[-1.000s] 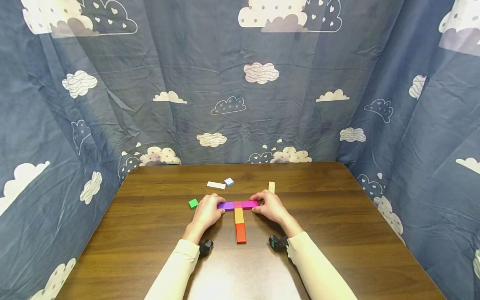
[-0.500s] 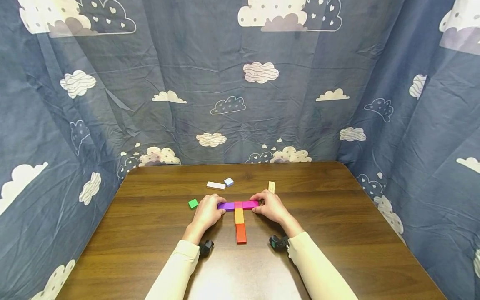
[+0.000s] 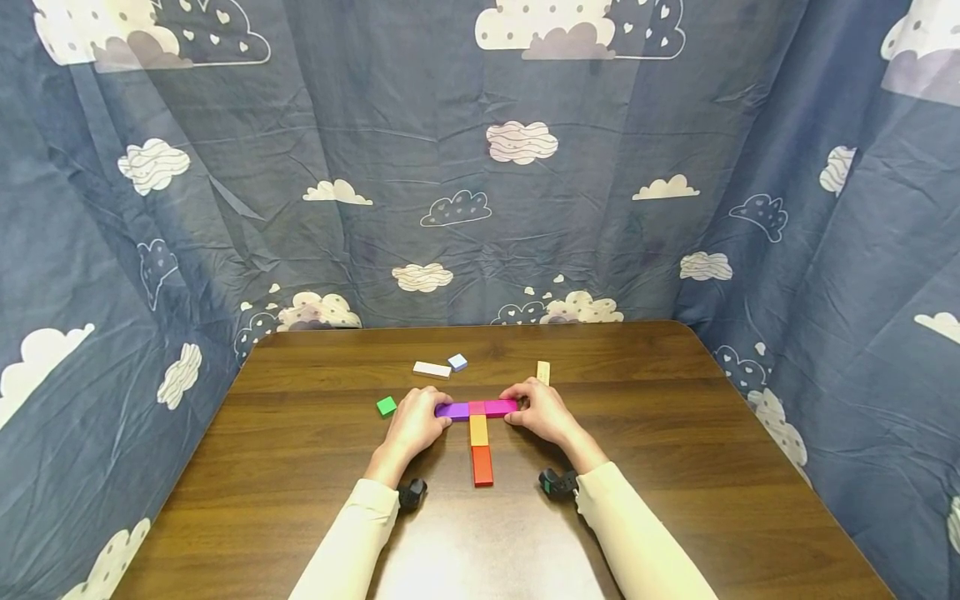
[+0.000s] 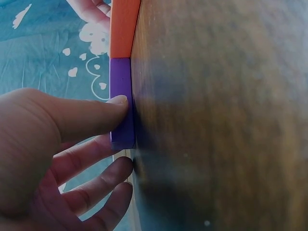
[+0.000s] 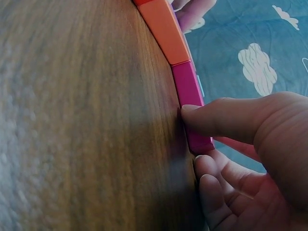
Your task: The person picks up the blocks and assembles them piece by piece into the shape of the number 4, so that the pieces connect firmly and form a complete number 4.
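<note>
Flat coloured blocks form a T on the brown table. My left hand pinches the outer end of the purple block, its thumb on the near side in the left wrist view. On the other side, my right hand pinches the magenta block between thumb and fingers. A small pink block sits between these two. Below it runs the stem: an orange block, then a red block nearest the body. In the right wrist view the magenta block lies end to side against the orange one.
A green square block lies left of the left hand. Farther back are a white block, a small light blue block and a pale yellow block. A cloud-patterned curtain hangs behind the table.
Both hands keep their pinch on the purple and magenta blocks. The row of blocks shows only a very slight shift to the right; the other blocks stay put.
</note>
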Action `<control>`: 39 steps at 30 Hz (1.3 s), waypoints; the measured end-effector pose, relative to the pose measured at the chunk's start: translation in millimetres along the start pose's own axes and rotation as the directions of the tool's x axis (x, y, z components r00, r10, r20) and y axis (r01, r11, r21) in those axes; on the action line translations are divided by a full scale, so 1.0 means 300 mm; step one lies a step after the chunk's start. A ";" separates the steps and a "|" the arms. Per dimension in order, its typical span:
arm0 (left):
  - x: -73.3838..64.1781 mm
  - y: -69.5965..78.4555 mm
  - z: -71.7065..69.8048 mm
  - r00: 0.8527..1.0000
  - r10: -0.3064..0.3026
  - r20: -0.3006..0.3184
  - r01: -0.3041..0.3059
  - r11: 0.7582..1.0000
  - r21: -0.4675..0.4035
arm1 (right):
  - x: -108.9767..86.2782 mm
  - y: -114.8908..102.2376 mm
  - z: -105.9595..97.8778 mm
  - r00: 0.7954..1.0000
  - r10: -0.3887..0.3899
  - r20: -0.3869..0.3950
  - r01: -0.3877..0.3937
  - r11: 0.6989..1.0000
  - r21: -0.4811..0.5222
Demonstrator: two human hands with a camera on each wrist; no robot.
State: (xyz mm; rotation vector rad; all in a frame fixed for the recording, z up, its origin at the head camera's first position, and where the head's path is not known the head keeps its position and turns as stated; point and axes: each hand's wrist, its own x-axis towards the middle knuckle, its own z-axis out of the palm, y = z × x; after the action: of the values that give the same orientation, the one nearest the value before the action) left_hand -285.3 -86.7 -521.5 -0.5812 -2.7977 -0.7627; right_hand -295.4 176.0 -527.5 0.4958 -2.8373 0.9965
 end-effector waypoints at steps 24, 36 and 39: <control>-0.002 -0.004 -0.003 1.000 0.013 0.013 -0.012 1.000 -0.006 | 0.002 -0.002 -0.002 1.000 0.001 0.006 -0.001 1.000 0.016; -0.003 0.002 -0.068 0.999 0.023 0.030 -0.022 0.999 -0.044 | 0.011 -0.022 -0.054 0.998 -0.023 0.052 0.018 0.995 0.093; 0.001 0.011 -0.095 0.998 0.030 0.054 -0.028 0.998 -0.048 | 0.028 -0.024 -0.087 0.999 -0.024 0.033 0.021 0.997 0.078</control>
State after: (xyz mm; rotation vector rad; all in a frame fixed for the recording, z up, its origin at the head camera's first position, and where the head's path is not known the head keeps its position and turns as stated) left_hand -282.3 -98.8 -495.8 -0.6593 -2.8209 -0.8210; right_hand -301.5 184.8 -501.1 0.5564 -2.8247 1.1082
